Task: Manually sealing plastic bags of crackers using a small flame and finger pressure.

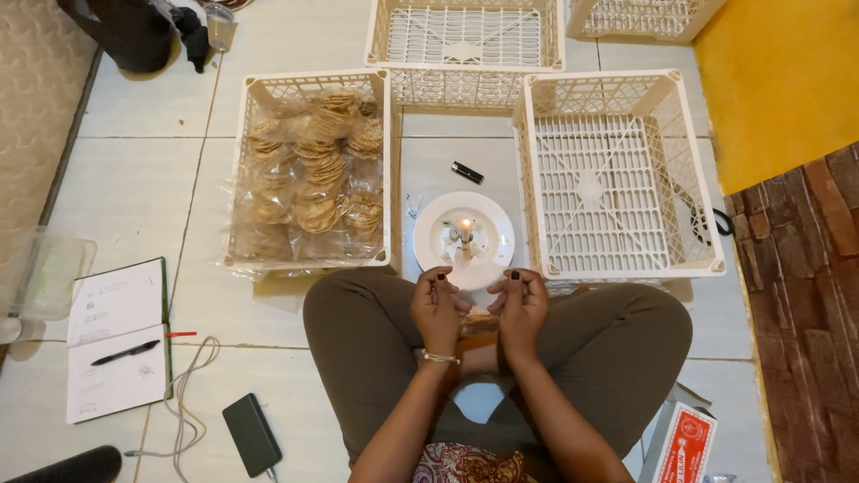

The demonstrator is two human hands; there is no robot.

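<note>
I sit cross-legged on a white tiled floor. My left hand (437,309) and my right hand (521,306) are held close together over my lap, fingers curled around a clear plastic bag of round crackers (477,324) that shows between them. Just beyond my hands stands a white plate (437,234) with a short lit candle (465,231) in its middle. A cream plastic crate (243,170) on the left holds several clear bags of round brown crackers (315,174).
An empty cream crate (617,170) stands on the right, two more at the back. A black lighter (467,172) lies past the plate. An open notebook with a pen (121,344), a dark phone (251,434) with cable, and a red box (684,445) lie around me.
</note>
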